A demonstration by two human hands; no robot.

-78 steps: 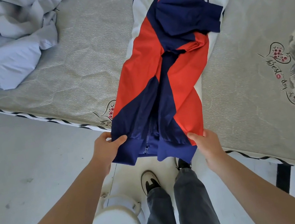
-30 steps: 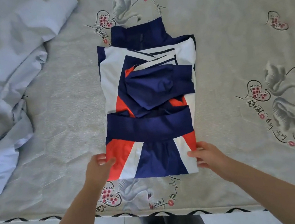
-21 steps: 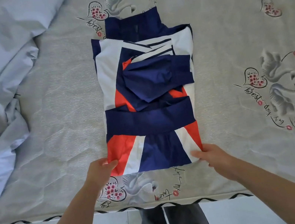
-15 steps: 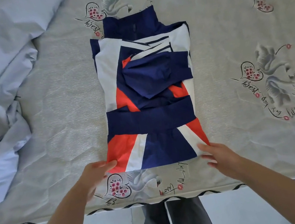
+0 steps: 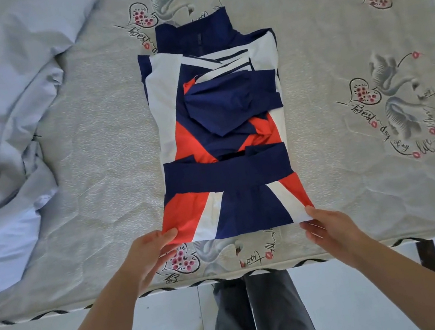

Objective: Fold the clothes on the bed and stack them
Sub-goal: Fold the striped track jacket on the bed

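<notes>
A navy, red and white jacket (image 5: 228, 168) lies flat on the grey printed mattress (image 5: 103, 143), collar at the far end, sleeves folded across its middle, and its hem part folded up over the lower body. My left hand (image 5: 146, 253) pinches the near left red corner, thumb on top. At the near right white corner, my right hand (image 5: 330, 225) holds the edge, thumb at the corner and fingers curled below it.
A crumpled pale blue sheet (image 5: 0, 114) covers the left of the mattress. The mattress's near edge (image 5: 257, 270) runs just behind my hands. My legs (image 5: 259, 316) stand on the white floor below, and a dark bed leg (image 5: 427, 256) is at the right.
The jacket's hem, which hung over the mattress edge, has been folded up onto its body. My hands have since shifted to the new near corners and closed on them.
</notes>
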